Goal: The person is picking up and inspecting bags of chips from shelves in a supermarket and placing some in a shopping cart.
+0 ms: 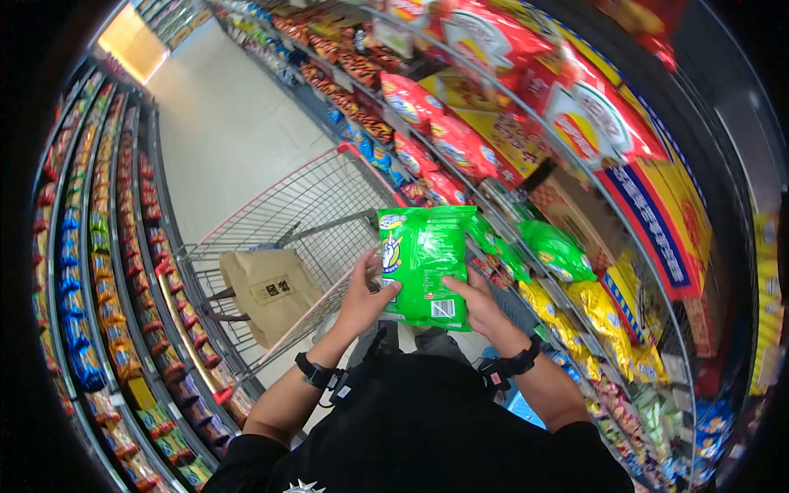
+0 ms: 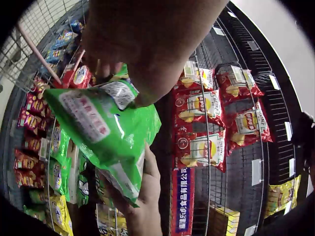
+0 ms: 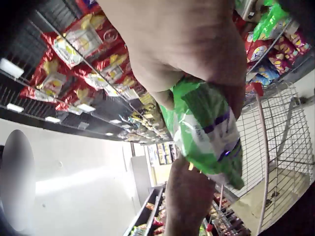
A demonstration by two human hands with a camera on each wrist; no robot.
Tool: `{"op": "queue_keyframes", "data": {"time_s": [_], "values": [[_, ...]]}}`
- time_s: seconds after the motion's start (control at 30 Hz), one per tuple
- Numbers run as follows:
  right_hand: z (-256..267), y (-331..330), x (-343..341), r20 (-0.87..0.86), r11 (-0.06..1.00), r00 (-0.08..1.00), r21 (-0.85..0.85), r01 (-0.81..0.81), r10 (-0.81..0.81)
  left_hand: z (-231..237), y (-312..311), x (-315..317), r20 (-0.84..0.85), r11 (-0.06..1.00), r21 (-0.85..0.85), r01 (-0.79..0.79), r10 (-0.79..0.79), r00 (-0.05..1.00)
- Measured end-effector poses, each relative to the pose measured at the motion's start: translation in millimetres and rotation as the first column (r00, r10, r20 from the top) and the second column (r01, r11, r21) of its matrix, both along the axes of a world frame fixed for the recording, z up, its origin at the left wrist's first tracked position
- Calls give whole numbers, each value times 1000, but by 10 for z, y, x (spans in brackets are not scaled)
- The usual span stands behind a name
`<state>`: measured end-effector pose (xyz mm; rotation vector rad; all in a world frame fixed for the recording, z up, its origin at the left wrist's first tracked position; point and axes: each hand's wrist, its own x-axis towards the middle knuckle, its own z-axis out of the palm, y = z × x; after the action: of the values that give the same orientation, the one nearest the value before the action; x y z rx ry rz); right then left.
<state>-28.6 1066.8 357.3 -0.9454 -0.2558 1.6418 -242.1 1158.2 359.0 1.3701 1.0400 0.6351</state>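
Note:
A green snack bag (image 1: 426, 267) with a barcode near its bottom edge is held up in front of the body, its printed side facing the head camera. My left hand (image 1: 366, 283) grips its left side, thumb across the front. On the opposite side my right hand (image 1: 478, 302) holds it the same way, fingers behind the bag. In the left wrist view the green bag (image 2: 106, 130) appears tilted, with the right hand (image 2: 142, 196) beyond it. The right wrist view shows the bag (image 3: 204, 130) below the right hand (image 3: 192, 49).
A wire shopping cart (image 1: 304, 193) stands ahead to the left, with a brown paper bag (image 1: 269, 296) inside. Shelves on the right carry red chip bags (image 1: 575, 115), green bags (image 1: 557, 249) and yellow bags (image 1: 600, 316). Another snack shelf (image 1: 99, 271) lines the left side.

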Motion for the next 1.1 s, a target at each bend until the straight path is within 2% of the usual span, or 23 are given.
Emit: {"op": "queue_keyframes", "data": {"time_s": [0.03,0.07,0.13,0.2,0.23,0.27,0.33,0.4,0.47,0.5,0.53,0.57,0.6,0.67,0.7,0.73,0.77,0.87,0.93,0.97,1.0,1.07,1.1], "values": [[-70,103,-104,190,1000,982,-6,11,-10,26,55,-104,-106,994,110,26,-14,994],[-141,213,-205,373,1000,928,-4,21,-18,-18,101,-201,-98,995,101,-4,14,995],[-191,464,-458,427,1000,904,0,-29,27,-62,176,-369,76,988,-130,80,-71,995],[-285,706,-763,643,973,764,144,-182,48,-123,266,-533,30,991,-134,4,0,1000],[-222,814,-946,558,969,823,130,-210,104,-211,340,-634,-13,996,-52,-79,78,997],[-219,922,-1111,544,944,818,131,-303,187,-294,408,-738,-51,987,31,-158,159,986],[-360,1126,-1340,508,882,780,77,-465,366,-451,668,-1006,12,976,-28,-218,218,976],[-524,1413,-1481,579,846,721,97,-524,380,-748,923,-1343,1,932,-178,-315,321,947],[-731,1656,-1597,862,932,469,-11,-361,192,-861,1077,-1560,61,909,-245,-338,362,930],[-931,1773,-1648,901,929,390,-37,-368,191,-863,1159,-1689,176,860,-426,-280,383,907],[-973,1860,-1703,902,927,385,-40,-374,195,-883,1229,-1823,282,788,-585,-191,418,864],[-1006,1925,-1744,581,894,687,-193,-405,437,-1054,1268,-1940,288,750,-648,-133,404,868],[-1039,1982,-1793,111,817,834,-306,-488,540,-1316,1286,-2044,291,748,-650,-135,409,865],[-1189,2033,-1932,163,812,810,-289,-507,563,-1827,1313,-2269,213,608,-792,-59,366,906],[-1249,2082,-1986,219,775,764,-376,-507,607,-1854,1368,-2355,129,616,-784,-72,276,952],[-1304,2113,-2030,269,735,710,-461,-498,650,-1875,1379,-2410,128,614,-786,-75,280,951],[-1360,2128,-2087,209,709,730,-512,-485,650,-1898,1403,-2452,95,612,-787,-79,246,965],[-1537,2195,-2203,197,656,673,-527,-540,712,-1988,1467,-2567,66,624,-779,-61,179,982],[-1560,2234,-2242,183,642,680,-565,-518,710,-1950,1615,-2594,-102,683,-713,-159,122,987],[-1561,2243,-2223,139,614,674,-575,-541,725,-1913,1630,-2610,-112,661,-722,-206,182,977],[-1546,2251,-2204,94,585,668,-583,-564,738,-1991,1649,-2632,-109,663,-722,-198,173,979],[-1534,2267,-2150,120,590,678,-617,-521,725,-2311,1637,-2767,-222,753,-588,-295,200,954],[-1509,2271,-2102,142,594,665,-610,-525,733,-2415,1630,-2828,-216,750,-578,-321,239,947]]}}
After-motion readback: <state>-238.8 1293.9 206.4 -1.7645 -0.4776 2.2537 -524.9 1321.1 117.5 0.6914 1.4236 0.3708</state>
